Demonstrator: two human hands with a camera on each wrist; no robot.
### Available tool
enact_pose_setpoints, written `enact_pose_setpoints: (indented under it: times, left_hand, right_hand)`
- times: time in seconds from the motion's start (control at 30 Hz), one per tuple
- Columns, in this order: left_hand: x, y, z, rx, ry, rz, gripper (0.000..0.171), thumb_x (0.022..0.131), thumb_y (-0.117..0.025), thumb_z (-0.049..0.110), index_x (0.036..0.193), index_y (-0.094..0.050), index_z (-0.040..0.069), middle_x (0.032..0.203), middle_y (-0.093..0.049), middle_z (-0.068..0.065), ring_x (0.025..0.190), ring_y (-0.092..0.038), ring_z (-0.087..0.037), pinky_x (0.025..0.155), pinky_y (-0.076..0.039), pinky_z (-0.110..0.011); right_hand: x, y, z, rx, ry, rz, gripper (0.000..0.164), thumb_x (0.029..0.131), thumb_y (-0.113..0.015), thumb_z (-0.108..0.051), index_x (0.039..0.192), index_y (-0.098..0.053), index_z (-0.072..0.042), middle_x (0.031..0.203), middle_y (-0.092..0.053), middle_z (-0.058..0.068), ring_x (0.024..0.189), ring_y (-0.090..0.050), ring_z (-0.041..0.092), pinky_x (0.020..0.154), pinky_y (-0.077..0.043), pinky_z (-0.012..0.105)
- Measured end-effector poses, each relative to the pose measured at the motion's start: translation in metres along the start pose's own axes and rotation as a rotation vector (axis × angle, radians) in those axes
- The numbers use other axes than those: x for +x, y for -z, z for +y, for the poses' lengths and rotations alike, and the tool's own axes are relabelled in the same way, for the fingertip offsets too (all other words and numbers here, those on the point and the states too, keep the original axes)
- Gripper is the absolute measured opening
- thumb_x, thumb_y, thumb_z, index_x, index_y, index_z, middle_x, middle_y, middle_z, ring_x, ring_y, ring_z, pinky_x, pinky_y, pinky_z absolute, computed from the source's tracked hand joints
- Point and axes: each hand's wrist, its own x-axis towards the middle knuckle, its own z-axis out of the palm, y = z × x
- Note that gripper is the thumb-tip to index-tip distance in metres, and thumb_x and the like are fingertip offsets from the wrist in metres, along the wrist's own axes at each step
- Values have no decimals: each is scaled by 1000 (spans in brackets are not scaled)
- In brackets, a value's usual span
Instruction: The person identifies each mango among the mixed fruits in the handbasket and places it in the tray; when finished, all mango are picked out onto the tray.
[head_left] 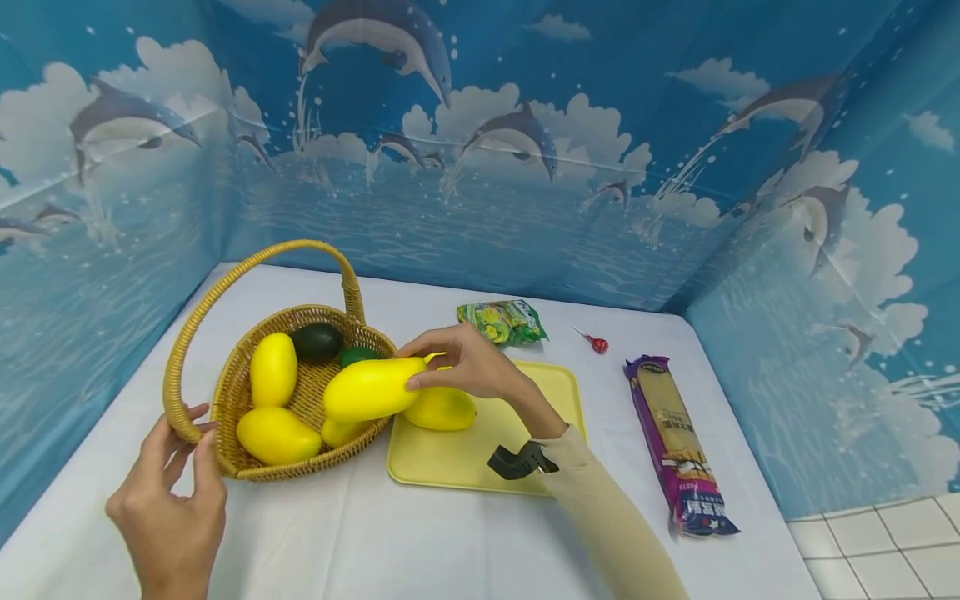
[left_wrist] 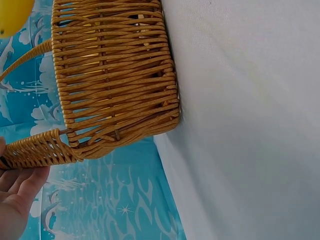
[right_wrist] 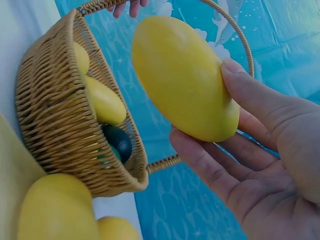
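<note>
My right hand (head_left: 461, 358) holds a yellow mango (head_left: 371, 390) by its end, thumb and fingers on either side, above the right rim of a wicker basket (head_left: 307, 471). At the basket's left, my left hand (head_left: 176, 492) grips the foot of the arched handle (head_left: 176, 367). Inside the basket lie yellow mangoes (head_left: 273, 371), a dark green avocado-like fruit (head_left: 317, 342) and a smaller green one (head_left: 358, 356) partly hidden. Another mango (head_left: 441, 408) rests on a yellow tray (head_left: 480, 475); the right wrist view shows a further yellow fruit (right_wrist: 117, 230) beside it.
Behind the tray lies a green candy bag (head_left: 506, 322), with a red lollipop (head_left: 597, 342) to its right. A purple pasta packet (head_left: 678, 450) lies at the table's right side. Blue dolphin-print curtains (head_left: 480, 217) stand around the white table (head_left: 420, 542).
</note>
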Motion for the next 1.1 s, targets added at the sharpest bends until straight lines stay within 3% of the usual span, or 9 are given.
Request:
enact_pose_setpoints:
  times: [0.27,0.4,0.7,0.9,1.1]
  left_hand:
    - [0,-1,1,7,8,21,43,95,-75,-7,137,-68,-5,127,-77,-18,115,-62,16,100,-51,-8]
    - [0,-1,1,11,12,18,43,96,-75,-6,139,-68,-3,128,-77,-18,116,-62,16,101,-51,-9]
    - [0,-3,-1,20,41,32,43,94,-77,-8,137,-70,-2,126,-77,-16,117,-63,13,101,-51,-9]
    - [0,-2,0,28,52,32,42,94,-76,-9,136,-70,-3,126,-77,-17,115,-60,18,101,-51,-9]
    - [-1,-2,-2,18,42,32,44,94,-77,-9,136,-71,-1,125,-78,-17,117,-65,10,100,-51,-9]
  right_hand:
    - [-42,-6,10,82,-9,20,43,96,-79,1,137,-68,11,135,-69,27,121,-68,25,101,-64,43]
    - [-60,-10,15,122,-13,47,42,98,-80,-5,136,-70,7,135,-70,23,121,-67,24,99,-65,44]
    - [-98,-22,25,47,-83,144,36,96,-81,-2,131,-76,1,128,-74,15,115,-70,21,93,-67,40]
    - [-115,-26,37,55,-123,148,36,95,-81,-1,130,-76,0,127,-75,15,113,-69,19,92,-67,38]
    - [-124,-32,52,38,-164,151,36,94,-82,-2,130,-77,-2,126,-76,13,109,-69,19,87,-68,32]
